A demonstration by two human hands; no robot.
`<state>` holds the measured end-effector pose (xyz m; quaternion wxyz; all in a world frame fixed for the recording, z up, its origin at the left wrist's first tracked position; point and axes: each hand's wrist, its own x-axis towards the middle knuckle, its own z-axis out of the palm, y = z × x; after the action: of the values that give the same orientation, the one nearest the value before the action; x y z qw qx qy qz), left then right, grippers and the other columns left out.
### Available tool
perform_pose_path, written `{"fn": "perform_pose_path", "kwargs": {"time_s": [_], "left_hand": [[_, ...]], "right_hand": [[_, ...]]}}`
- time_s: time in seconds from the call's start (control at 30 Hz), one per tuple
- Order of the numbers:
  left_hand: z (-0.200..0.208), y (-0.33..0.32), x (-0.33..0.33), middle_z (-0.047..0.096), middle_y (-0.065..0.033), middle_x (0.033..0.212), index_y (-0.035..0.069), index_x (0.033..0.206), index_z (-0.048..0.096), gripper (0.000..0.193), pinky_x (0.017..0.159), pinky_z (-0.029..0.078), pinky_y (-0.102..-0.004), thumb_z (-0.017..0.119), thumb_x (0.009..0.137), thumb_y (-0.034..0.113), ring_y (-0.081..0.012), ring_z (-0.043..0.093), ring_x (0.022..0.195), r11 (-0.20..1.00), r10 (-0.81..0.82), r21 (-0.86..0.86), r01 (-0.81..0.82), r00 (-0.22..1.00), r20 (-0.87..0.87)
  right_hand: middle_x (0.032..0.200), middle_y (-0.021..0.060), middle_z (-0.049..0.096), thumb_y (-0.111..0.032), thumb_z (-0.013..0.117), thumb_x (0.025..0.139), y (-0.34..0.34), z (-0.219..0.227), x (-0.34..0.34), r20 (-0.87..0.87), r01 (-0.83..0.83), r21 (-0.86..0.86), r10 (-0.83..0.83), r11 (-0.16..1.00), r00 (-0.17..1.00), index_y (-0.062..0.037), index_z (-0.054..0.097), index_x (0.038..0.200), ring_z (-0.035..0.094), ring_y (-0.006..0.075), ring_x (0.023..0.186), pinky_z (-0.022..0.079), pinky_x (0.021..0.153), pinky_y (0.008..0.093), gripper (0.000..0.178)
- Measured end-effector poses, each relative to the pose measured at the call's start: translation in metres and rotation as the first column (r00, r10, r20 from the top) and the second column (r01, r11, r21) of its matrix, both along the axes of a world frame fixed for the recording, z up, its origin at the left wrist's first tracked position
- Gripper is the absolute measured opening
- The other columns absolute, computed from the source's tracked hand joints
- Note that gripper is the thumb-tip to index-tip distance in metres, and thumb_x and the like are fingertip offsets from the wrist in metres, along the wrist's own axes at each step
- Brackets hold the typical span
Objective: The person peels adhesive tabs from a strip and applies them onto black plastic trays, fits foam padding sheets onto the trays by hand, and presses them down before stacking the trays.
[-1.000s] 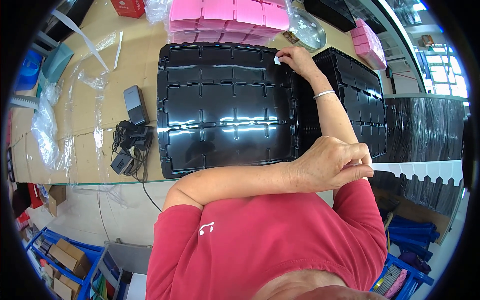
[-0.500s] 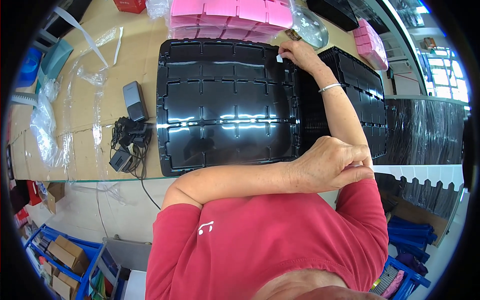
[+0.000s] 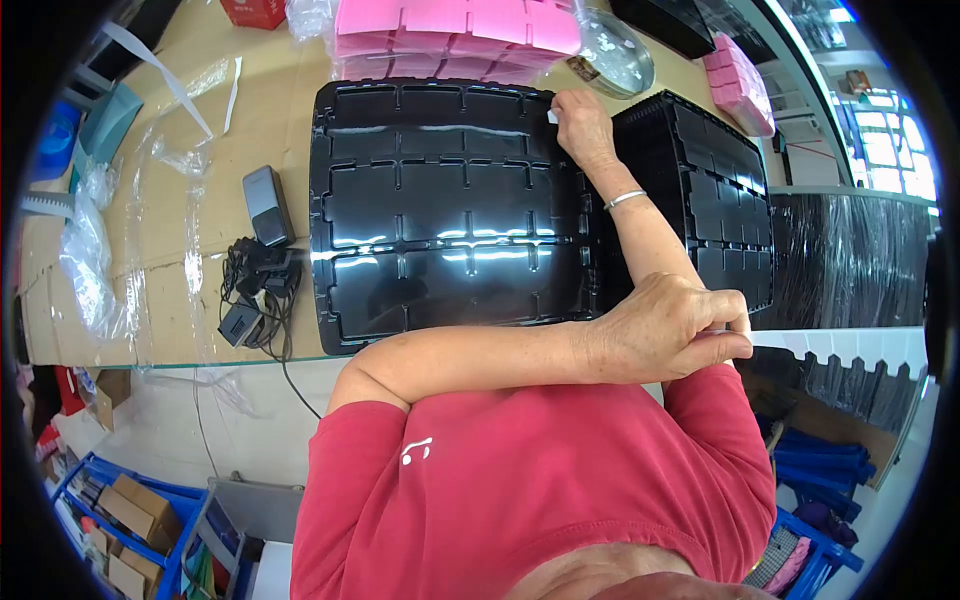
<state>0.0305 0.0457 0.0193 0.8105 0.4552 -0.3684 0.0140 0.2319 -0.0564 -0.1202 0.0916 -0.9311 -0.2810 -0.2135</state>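
Note:
A glossy black plastic tray [image 3: 455, 205] with a ridged grid lies in front of me on the table. At its far right corner is my right hand [image 3: 585, 125], its fingers closed on a small white label [image 3: 553, 117] against the tray's edge. My left forearm crosses in front of my chest. Over on the right, beside my right arm, my left hand [image 3: 672, 328] is closed with thumb and fingers curled together; whatever may be between them is hidden. A tall stack of black trays [image 3: 715, 190] stands just right of my right forearm.
Pink padded blocks [image 3: 455, 30] in clear wrap sit behind the tray, beside a round metal tin [image 3: 620, 60]. More pink blocks [image 3: 738, 85] lie far right. A dark handheld device [image 3: 268, 205] and tangled black cables [image 3: 260, 285] are at left. Blue racks [image 3: 130, 510] stand below.
My right wrist has swung left and nearer, and the hand has turned at the tray's corner with the label. The left hand stays almost where it was.

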Motion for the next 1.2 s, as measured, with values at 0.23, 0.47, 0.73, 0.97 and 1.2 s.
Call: {"fn": "perform_pose_path", "kwargs": {"time_s": [0.23, 0.47, 0.73, 0.97, 1.2], "left_hand": [[0.003, 0.004, -0.008, 0.065, -0.0068, 0.068, 0.004, 0.086, 0.062, 0.015, 0.053, 0.049, -0.0260, 0.070, 0.087, 0.017, -0.0157, 0.065, 0.059, 0.999, 0.016, 0.049, -0.019, 0.998, 0.065], [0.003, -0.001, -0.010, 0.066, -0.0062, 0.072, 0.004, 0.087, 0.064, 0.017, 0.054, 0.050, -0.0265, 0.072, 0.086, 0.019, -0.0159, 0.065, 0.062, 0.996, 0.013, 0.084, -0.014, 1.000, 0.012], [-0.001, 0.004, 0.014, 0.068, -0.0034, 0.077, 0.001, 0.090, 0.065, 0.006, 0.066, 0.049, -0.0209, 0.067, 0.089, 0.006, -0.0075, 0.065, 0.073, 0.966, 0.216, 0.162, -0.199, 0.972, -0.096], [-0.003, -0.012, 0.005, 0.067, -0.0031, 0.076, 0.002, 0.087, 0.064, 0.012, 0.064, 0.047, -0.0212, 0.071, 0.087, 0.011, -0.0075, 0.060, 0.066, 0.891, 0.401, 0.167, -0.423, 0.904, 0.151], [-0.001, -0.018, -0.006, 0.061, -0.0030, 0.068, 0.008, 0.081, 0.062, 0.013, 0.055, 0.041, -0.0320, 0.075, 0.080, 0.011, -0.0200, 0.057, 0.058, 0.846, 0.488, 0.106, -0.522, 0.840, 0.237]], "right_hand": [[0.084, 0.0106, 0.059, -0.002, 0.062, 0.078, -0.001, 0.033, -0.033, 0.181, -0.005, 0.160, -0.024, 0.987, 0.983, -0.0061, 0.059, 0.084, 0.056, 0.0314, 0.082, 0.044, 0.075, 0.0412, 0.008], [0.083, 0.0113, 0.059, -0.003, 0.064, 0.084, -0.007, 0.092, -0.141, 0.025, 0.154, 0.488, -0.190, 0.859, 0.981, -0.0038, 0.060, 0.088, 0.058, 0.0305, 0.080, 0.046, 0.071, 0.0362, 0.006], [0.089, 0.0131, 0.063, 0.003, 0.064, 0.080, -0.070, 0.108, -0.324, -0.078, 0.456, 0.222, -0.450, 0.862, 0.889, -0.0026, 0.064, 0.098, 0.060, 0.0321, 0.084, 0.049, 0.075, 0.0383, 0.019], [0.091, 0.0050, 0.064, 0.000, 0.066, 0.087, -0.036, 0.163, -0.297, -0.087, 0.341, 0.793, -0.460, 0.505, 0.883, -0.0004, 0.064, 0.106, 0.060, 0.0107, 0.080, 0.047, 0.068, 0.0229, 0.018], [0.088, 0.0019, 0.062, 0.002, 0.072, 0.083, -0.010, 0.192, -0.246, 0.086, -0.022, 0.966, -0.243, 0.256, 0.966, 0.0001, 0.064, 0.094, 0.055, 0.0050, 0.076, 0.046, 0.063, 0.0193, 0.014]]}}
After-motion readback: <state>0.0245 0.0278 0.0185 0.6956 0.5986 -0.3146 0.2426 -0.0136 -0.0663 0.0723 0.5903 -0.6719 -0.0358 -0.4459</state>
